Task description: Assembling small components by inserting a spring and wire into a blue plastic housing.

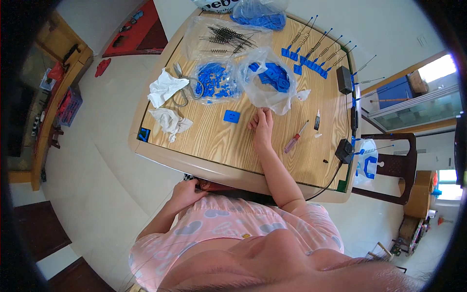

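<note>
The right hand (262,127) is rested on the worktop (219,141), fingers curled at the mouth of a clear bag of blue clips (270,80); whether anything is pinched cannot be told. The bag could be tipped and clips spilled. The left hand (187,191) is closed below the worktop edge, its hold hidden

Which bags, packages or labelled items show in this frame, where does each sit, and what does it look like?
Clear bag: beyond the right hand, crumpled, blue plastic pieces inside.
Second clear bag: left of it, small blue parts.
Flat clear bag: far side, dark wire springs.
White printed bag: table's far edge, mostly cut off.
</note>
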`<action>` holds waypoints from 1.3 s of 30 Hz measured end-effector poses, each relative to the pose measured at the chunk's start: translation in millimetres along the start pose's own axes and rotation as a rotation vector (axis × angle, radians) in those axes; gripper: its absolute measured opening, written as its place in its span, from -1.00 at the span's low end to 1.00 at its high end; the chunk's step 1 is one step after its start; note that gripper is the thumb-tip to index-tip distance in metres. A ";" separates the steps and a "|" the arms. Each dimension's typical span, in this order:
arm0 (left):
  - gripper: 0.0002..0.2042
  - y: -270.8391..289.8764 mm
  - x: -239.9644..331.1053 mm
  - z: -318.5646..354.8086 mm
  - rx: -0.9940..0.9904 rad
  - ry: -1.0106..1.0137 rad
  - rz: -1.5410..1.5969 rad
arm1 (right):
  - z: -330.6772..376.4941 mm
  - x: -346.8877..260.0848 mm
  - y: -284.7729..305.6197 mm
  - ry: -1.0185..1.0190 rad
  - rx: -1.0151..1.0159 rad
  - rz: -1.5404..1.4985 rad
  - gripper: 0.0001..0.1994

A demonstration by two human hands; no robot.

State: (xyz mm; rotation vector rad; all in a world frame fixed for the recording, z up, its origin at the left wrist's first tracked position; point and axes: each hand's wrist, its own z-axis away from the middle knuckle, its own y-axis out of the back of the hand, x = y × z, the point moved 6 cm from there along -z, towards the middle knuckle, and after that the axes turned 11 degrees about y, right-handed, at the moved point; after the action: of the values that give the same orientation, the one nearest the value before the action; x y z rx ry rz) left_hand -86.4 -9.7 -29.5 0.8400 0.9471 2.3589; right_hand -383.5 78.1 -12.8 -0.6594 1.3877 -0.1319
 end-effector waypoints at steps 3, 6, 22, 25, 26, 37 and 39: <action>-0.50 -0.3 -1.6 1.2 -0.011 0.017 0.019 | 1.1 -1.3 -1.7 -0.007 0.004 0.009 -0.90; -0.49 -0.7 -1.0 3.2 0.000 0.024 0.005 | -2.9 5.0 5.2 0.022 -0.007 0.025 -0.89; -0.45 -1.9 0.1 6.8 -0.024 0.046 0.026 | 1.3 0.6 -0.1 -0.002 0.008 0.017 -0.92; -0.47 -0.8 3.2 8.6 -0.045 0.059 -0.027 | 1.1 2.0 1.3 -0.014 0.011 0.031 -0.92; -0.49 -1.2 3.4 8.9 -0.055 0.069 -0.081 | 0.8 1.9 1.2 -0.004 0.004 0.031 -0.92; -0.45 -0.2 -0.7 9.5 -0.050 0.082 -0.052 | 0.3 3.2 0.6 -0.003 -0.002 0.006 -0.90; -0.46 -1.5 -2.8 8.2 -0.055 0.082 -0.064 | -1.6 4.5 2.0 0.028 -0.018 0.013 -0.90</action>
State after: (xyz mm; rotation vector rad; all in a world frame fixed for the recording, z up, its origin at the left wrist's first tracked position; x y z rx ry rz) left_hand -78.6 -6.8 -26.9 0.6865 0.9229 2.3690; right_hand -384.7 77.1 -17.8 -0.6658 1.4216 -0.1185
